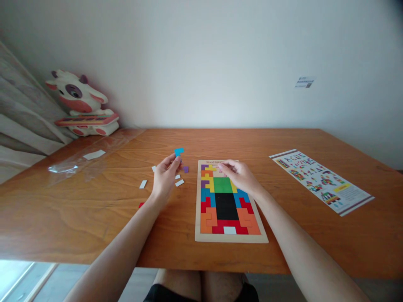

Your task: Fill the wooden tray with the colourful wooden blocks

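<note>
My left hand (166, 174) pinches a blue piece (179, 151) above the table, left of the puzzle board. The wooden board (231, 238) holds flat colored pieces, among them a green block (222, 185), a black block (226, 206) and a white piece (229, 230) at the bottom. Over the board's top right is my right hand (237, 173), its fingers bent together near a yellow piece (210, 167); whether they grip anything is hidden. A purple piece (186, 169) lies just right of my left hand.
White pieces (143, 184) and a partly hidden red piece (141, 205) lie on the wooden table (94, 218). A printed sheet (324, 180) is at the right. Clear plastic wrap (74, 165) and a cow toy with a keyboard (86, 107) are at the left.
</note>
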Demonstrator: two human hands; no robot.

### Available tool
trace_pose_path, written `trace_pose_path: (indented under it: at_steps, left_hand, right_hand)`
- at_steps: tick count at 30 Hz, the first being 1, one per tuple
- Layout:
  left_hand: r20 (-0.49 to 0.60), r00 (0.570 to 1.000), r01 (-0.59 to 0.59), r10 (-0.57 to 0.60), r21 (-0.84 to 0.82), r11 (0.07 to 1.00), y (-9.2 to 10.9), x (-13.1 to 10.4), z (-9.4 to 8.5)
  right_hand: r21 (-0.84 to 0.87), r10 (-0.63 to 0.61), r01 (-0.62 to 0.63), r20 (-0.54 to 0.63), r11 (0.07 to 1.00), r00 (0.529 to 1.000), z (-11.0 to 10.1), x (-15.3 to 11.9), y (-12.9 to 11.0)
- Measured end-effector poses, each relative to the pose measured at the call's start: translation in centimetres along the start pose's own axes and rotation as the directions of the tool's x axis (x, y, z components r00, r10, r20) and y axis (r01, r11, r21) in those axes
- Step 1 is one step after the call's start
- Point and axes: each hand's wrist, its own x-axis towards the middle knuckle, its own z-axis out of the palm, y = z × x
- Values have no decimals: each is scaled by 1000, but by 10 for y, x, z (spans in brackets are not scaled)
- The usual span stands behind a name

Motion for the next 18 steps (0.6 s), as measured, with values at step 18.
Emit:
trace_pose_path:
  at_steps: [18]
  left_hand:
    - [-163,973,118,-164,-256,959,16,34,-39]
  right_hand:
    - [-616,-91,200,205,762,975,84,56,-27]
